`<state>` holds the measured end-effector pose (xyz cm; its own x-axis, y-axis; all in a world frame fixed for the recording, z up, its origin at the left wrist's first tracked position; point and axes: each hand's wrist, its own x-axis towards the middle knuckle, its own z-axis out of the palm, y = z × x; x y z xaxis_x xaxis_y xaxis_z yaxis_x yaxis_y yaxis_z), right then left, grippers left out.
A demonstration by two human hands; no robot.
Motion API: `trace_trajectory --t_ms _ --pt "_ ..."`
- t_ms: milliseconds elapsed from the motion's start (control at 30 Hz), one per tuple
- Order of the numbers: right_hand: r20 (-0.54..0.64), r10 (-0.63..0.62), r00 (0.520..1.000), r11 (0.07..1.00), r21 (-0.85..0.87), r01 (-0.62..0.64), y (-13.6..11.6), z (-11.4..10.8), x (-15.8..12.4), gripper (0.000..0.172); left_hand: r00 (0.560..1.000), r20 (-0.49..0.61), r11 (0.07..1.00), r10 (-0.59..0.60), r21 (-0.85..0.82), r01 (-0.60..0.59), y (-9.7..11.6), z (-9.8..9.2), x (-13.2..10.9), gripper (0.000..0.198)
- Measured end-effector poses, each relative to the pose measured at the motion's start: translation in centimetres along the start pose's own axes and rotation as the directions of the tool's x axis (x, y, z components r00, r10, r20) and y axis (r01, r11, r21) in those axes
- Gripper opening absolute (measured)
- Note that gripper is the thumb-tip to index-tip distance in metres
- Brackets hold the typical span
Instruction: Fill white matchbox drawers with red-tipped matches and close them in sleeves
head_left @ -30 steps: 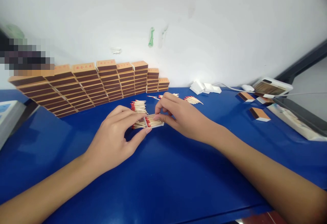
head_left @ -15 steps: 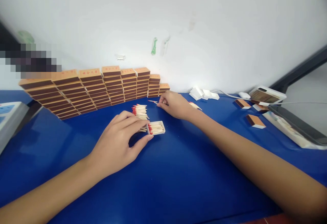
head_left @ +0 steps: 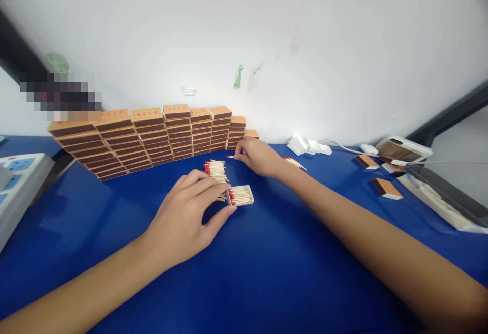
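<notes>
My left hand (head_left: 186,212) rests on the blue table (head_left: 244,273), thumb and fingers closed on the left end of a small white matchbox tray (head_left: 241,195) filled with red-tipped matches. A loose pile of matches (head_left: 216,170) lies just behind the tray. My right hand (head_left: 256,156) reaches further back, fingers pinched on a single match (head_left: 231,156) lying near the foot of the stacked matchboxes (head_left: 152,135). Another small heap of matches (head_left: 293,161) lies right of that hand.
Orange-brown matchboxes are stacked in rows along the white wall. White empty trays (head_left: 305,145) and a cable sit at the back right, with loose matchbox sleeves (head_left: 386,187), a phone (head_left: 403,149) and a tablet (head_left: 446,194). A power strip (head_left: 15,181) lies at the left.
My right hand left the tray and reached back toward the stacks, where it now pinches a single match. My left hand stays on the tray. The view has shifted slightly.
</notes>
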<state>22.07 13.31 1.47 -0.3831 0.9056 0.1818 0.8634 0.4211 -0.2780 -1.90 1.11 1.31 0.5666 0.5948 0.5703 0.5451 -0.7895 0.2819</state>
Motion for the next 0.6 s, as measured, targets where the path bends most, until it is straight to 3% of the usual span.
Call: trace_trajectory --t_ms 167,367,467,600 --pt "0.01 -0.04 0.999 0.999 0.025 0.04 -0.6 -1.2 -1.8 0.012 0.999 -0.003 0.999 -0.034 0.004 0.034 -0.1 0.0 0.1 0.029" --pt "-0.079 -0.158 0.984 0.964 0.204 0.171 -2.6 -3.9 -7.9 0.012 0.999 -0.016 0.999 -0.05 0.016 0.05 -0.1 -0.1 0.1 0.028" --pt "-0.042 -0.177 0.983 0.958 0.222 0.182 -4.2 -4.2 -10.0 0.011 0.999 -0.01 0.999 -0.038 0.022 0.039 -0.1 -0.1 0.1 0.026" --pt "0.022 -0.185 0.982 0.961 0.213 0.176 -5.5 -4.0 -10.6 0.008 0.999 -0.024 0.999 -0.029 0.026 0.03 -0.1 -0.1 0.2 0.026"
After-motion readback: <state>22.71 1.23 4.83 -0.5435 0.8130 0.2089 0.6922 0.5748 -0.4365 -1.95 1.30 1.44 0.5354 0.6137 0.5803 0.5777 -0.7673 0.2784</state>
